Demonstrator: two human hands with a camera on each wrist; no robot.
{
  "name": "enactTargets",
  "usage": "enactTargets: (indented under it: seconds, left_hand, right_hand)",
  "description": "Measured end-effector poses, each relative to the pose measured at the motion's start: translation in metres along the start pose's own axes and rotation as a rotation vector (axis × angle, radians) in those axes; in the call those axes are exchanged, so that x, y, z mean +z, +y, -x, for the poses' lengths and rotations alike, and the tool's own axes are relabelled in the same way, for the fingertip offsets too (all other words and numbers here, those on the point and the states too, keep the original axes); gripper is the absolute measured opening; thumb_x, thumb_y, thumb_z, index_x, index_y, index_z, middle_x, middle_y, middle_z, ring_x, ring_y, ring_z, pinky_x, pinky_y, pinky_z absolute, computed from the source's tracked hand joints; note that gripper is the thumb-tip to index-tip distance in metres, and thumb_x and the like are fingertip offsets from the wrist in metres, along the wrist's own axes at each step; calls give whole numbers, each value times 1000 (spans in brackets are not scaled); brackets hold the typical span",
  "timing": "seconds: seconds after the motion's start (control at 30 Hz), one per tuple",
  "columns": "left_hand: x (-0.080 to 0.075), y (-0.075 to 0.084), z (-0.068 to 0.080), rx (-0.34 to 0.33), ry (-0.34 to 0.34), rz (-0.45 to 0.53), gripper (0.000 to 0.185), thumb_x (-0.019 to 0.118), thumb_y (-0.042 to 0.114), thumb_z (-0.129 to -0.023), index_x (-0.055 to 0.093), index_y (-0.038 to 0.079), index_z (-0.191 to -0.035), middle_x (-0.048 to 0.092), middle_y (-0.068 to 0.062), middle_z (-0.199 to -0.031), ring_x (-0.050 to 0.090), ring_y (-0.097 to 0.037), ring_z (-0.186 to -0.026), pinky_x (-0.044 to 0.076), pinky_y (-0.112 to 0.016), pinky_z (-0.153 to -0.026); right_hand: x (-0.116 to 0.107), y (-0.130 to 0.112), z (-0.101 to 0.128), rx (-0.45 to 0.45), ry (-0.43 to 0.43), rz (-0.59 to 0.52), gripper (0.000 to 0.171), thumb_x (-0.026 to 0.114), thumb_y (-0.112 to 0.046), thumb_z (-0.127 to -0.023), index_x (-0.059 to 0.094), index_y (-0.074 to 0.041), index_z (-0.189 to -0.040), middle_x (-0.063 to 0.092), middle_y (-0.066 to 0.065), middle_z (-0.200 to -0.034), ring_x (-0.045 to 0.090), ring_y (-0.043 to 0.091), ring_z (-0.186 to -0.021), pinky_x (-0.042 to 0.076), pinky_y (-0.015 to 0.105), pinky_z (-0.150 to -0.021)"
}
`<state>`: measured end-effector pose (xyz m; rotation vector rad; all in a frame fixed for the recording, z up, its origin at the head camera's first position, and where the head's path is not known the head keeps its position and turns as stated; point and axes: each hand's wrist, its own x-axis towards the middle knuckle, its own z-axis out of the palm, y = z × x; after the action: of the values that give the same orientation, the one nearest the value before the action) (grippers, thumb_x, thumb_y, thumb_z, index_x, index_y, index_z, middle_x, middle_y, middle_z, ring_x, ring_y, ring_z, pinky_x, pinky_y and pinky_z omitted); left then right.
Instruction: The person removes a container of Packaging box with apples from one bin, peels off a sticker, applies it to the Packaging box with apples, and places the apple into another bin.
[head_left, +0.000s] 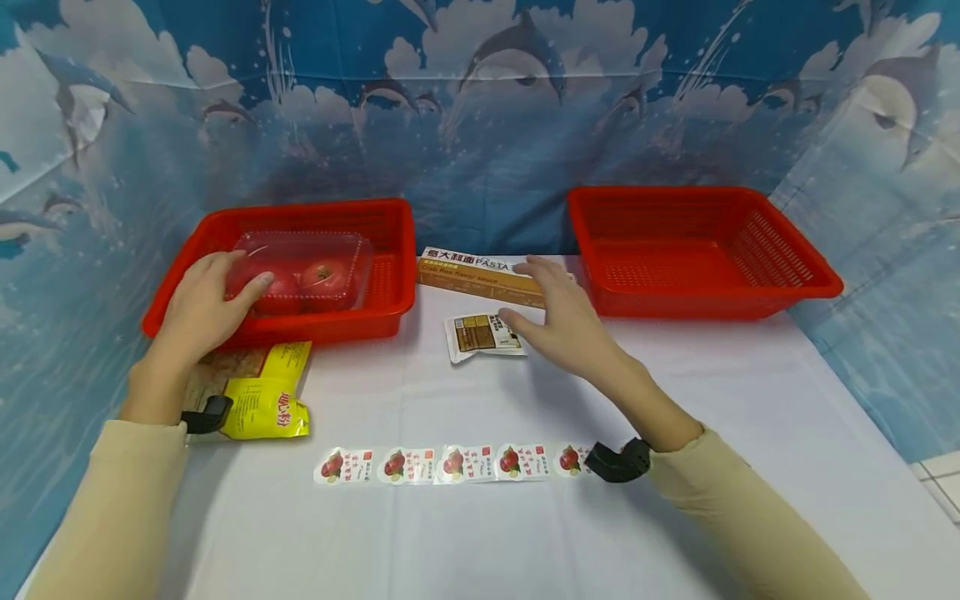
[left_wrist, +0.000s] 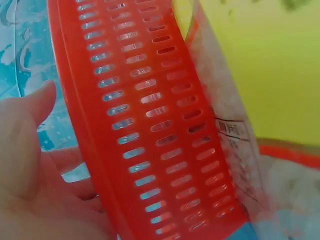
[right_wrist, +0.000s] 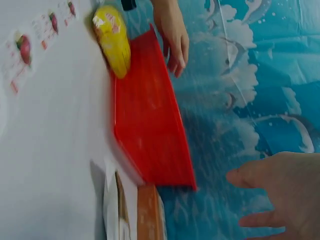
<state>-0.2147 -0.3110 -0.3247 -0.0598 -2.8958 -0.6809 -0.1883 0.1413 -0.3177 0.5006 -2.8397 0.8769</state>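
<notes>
1. My left hand (head_left: 206,304) rests on the clear tomato box (head_left: 307,271), fingers loosely laid over its near-left corner; the box sits in the left red basket (head_left: 390,250) by the tabletop's far-left edge.
2. My right hand (head_left: 566,321) hovers released, fingers straight, over the pasta box (head_left: 480,275) and sauce packet (head_left: 483,335), mid-tabletop.

Clear clamshell of tomatoes (head_left: 303,268) in left red basket (head_left: 390,250), flat pasta box (head_left: 480,277) between baskets
</notes>
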Motion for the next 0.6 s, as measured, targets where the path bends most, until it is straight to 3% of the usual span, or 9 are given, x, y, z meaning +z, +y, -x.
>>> enactTargets:
  seconds: [0.2,0.4,0.6]
  left_hand:
    - [-5,-9,-20,-51,-152,31,90,38,65,-97,11,6,-158,13,-29,-161,14,-52,-145,16,-74,-110]
    - [-13,-16,-30,-153,-223,20,101,31,70,-95,-10,0,-155,2,-36,-158,8,-58,-143,12,-74,-110]
    - [-9,-18,-34,-233,-324,16,109,28,76,-91,-18,-3,-152,5,-41,-154,14,-62,-137,16,-75,-108]
  right_hand:
    - [19,-45,-32,-50,-93,-25,70,63,-41,-94,36,-13,-151,37,7,-157,36,26,-144,32,52,-116]
    - [47,-94,-77,-167,-188,-7,72,63,-36,-95,33,-4,-152,43,11,-153,41,25,-140,38,42,-115]
    - [74,-108,-108,-177,-207,176,63,61,-35,-96,42,4,-142,53,16,-139,52,25,-127,46,33,-107]
